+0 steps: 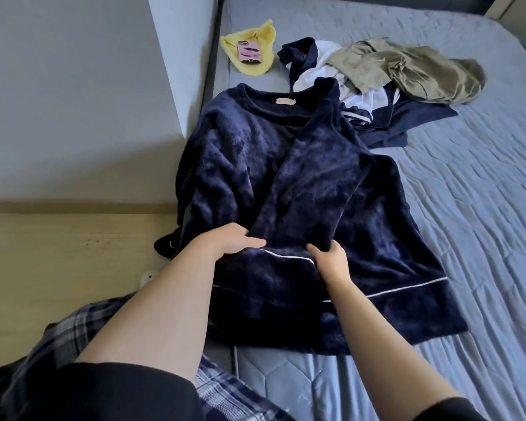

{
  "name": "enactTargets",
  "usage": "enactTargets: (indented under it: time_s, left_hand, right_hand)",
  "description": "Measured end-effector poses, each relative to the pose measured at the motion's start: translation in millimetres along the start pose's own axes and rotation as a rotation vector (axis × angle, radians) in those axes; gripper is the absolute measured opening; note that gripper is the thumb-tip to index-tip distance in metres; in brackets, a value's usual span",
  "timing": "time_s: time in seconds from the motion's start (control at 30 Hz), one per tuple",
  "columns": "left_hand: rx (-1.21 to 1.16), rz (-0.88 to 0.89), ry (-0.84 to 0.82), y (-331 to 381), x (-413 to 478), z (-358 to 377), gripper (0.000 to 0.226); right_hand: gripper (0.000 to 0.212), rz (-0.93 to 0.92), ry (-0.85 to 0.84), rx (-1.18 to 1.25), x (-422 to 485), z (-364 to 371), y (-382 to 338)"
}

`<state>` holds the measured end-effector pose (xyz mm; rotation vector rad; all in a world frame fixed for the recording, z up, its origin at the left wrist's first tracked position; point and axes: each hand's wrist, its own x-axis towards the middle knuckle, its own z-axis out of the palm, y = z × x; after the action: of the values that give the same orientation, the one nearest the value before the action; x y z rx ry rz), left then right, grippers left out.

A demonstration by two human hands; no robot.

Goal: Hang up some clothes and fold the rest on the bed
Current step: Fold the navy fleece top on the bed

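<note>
step: folding navy top [231, 153] on bed [468, 183] | left hand [230, 241], right hand [328, 259]: grip closed on sleeve [304, 177] across top | next, likely: opposite sleeve [164, 246]

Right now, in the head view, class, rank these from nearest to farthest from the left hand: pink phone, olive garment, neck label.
1. Neck label, on the navy top collar, ahead of the left hand.
2. Pink phone, on the yellow cloth, far left.
3. Olive garment, far right.

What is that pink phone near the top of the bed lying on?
The pink phone lies on a crumpled yellow cloth, which rests on the grey bed. Anything beneath the cloth is hidden.
</note>
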<state>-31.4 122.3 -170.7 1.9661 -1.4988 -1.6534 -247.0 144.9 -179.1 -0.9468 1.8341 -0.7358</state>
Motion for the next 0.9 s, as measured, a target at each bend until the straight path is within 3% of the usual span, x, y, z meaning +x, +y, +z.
enactTargets:
  time_s: [0.17, 0.23, 0.3, 0.37, 0.4, 0.5, 0.6, 0.73, 0.8, 0.9]
  left_hand:
    - [-0.022, 0.076, 0.177, -10.0, -21.0, 9.3, 0.032]
    - [-0.014, 0.081, 0.142, -9.2, -27.4, 8.9, 0.033]
    - [0.056, 0.075, 0.108, -9.7, -34.1, 5.9, 0.032]
    - [0.155, 0.061, 0.116, -11.4, -38.9, 3.7, 0.024]
    - [0.186, 0.049, 0.135, -11.5, -40.9, 4.5, 0.028]
    - [0.128, 0.036, 0.308, -9.4, -43.6, 6.3, 0.037]
    - [-0.177, -0.015, 0.544, -10.8, -43.5, 1.0, 0.023]
    - [0.010, -0.065, 0.860, -28.8, -35.7, -19.3, 0.031]
    - [-0.066, -0.068, 0.798, -42.9, -26.0, -27.6, 0.037]
    - [-0.388, -0.138, 0.645, -62.5, -11.8, -35.8, 0.034]
  right_hand:
    - [0.083, -0.285, 0.076, -0.397, -10.6, -2.6, -18.9]
    - [0.080, -0.561, 0.219, -0.516, -14.8, -5.5, -24.2]
    - [0.069, -0.700, 0.061, -0.793, -19.5, -0.8, -19.0]
    - [0.066, -0.593, -0.214, -1.138, -27.0, 10.0, -4.5]
    - [0.065, -0.532, -0.264, -1.219, -28.8, 13.0, -1.6]
    - [0.056, -0.599, -0.057, -1.083, -33.3, 24.7, -17.3]
    - [0.056, -0.696, 0.069, -0.808, -34.5, 44.5, -47.1]
    - [0.058, -0.698, 0.038, -0.673, -17.7, 83.8, -92.0]
    - [0.059, -0.680, 0.007, -0.653, -1.0, 110.8, -113.7]
    - [0.059, -0.612, -0.010, -0.614, 27.8, 152.0, -129.4]
